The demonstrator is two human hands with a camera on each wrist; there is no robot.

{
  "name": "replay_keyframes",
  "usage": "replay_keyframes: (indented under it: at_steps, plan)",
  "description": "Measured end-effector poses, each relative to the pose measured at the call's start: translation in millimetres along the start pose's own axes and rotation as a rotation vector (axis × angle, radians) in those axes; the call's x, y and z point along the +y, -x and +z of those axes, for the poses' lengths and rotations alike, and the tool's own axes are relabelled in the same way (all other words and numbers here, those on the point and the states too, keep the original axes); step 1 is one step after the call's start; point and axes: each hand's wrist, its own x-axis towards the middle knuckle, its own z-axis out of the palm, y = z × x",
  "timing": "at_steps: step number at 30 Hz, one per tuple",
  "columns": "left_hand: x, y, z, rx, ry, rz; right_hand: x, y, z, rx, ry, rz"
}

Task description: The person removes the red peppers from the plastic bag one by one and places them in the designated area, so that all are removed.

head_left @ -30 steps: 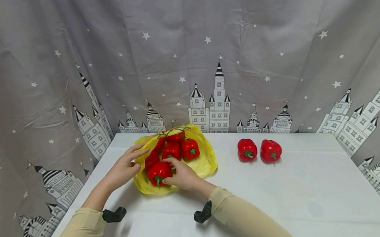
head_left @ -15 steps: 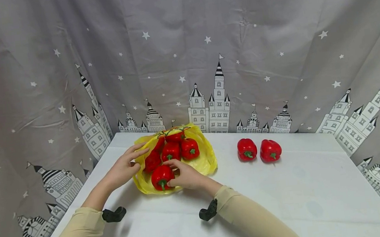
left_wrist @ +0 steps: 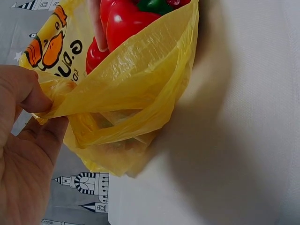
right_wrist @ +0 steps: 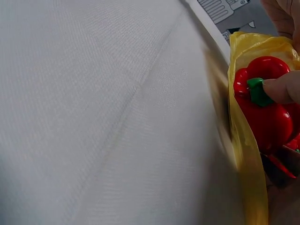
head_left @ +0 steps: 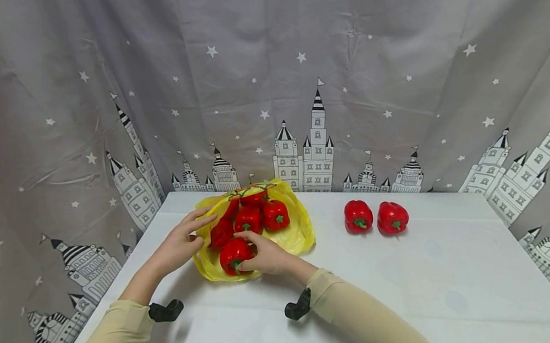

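Note:
A yellow plastic bag [head_left: 302, 238] lies with its mouth spread on the left part of the table. My left hand [head_left: 179, 248] pinches the bag's rim between thumb and fingers, plain in the left wrist view. With my right hand [head_left: 268, 255] I hold a red bell pepper [head_left: 233, 254] at the front of the bag's mouth. In the right wrist view the thumb [right_wrist: 283, 88] presses beside its green stem [right_wrist: 258, 91]. Behind it, several more red bell peppers [head_left: 276, 216] rest inside the bag, one of them [head_left: 221, 233] near my left fingers.
Two more red bell peppers [head_left: 358, 216] [head_left: 393, 217] sit side by side on the white-covered table [head_left: 447, 276], right of the bag. A grey curtain [head_left: 370, 72] printed with castles and stars hangs along the table's back and sides.
The front bell pepper has shifted slightly right and toward me, with my right hand on it. My left hand keeps its place at the bag's rim.

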Motion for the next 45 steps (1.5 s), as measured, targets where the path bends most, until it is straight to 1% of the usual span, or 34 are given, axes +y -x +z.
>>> replay_keyframes:
  at_steps: [4,9,20,30,38,41,45]
  plan:
    - [-0.8,-0.2,0.5,0.002,0.015,-0.001,-1,0,1,0.009,0.0,0.016]
    - [-0.7,-0.2,0.5,0.004,0.008,-0.005,0,0,2,0.018,0.002,0.027]
    - [-1.7,1.0,0.6,0.002,0.014,-0.001,-1,2,5,0.04,0.014,0.03]
    - [-1.4,2.4,0.0,0.0,0.015,-0.007,1,2,6,0.059,-0.002,0.048]
    - [-2.4,1.6,-1.0,0.002,0.007,-0.006,0,6,0,0.062,-0.036,0.031]
    - [-2.4,1.6,-1.6,0.003,0.005,-0.01,-1,9,-5,0.057,-0.049,0.01]
    - [-1.8,1.8,-2.1,0.005,0.003,-0.014,-2,15,-13,0.06,-0.06,0.005]
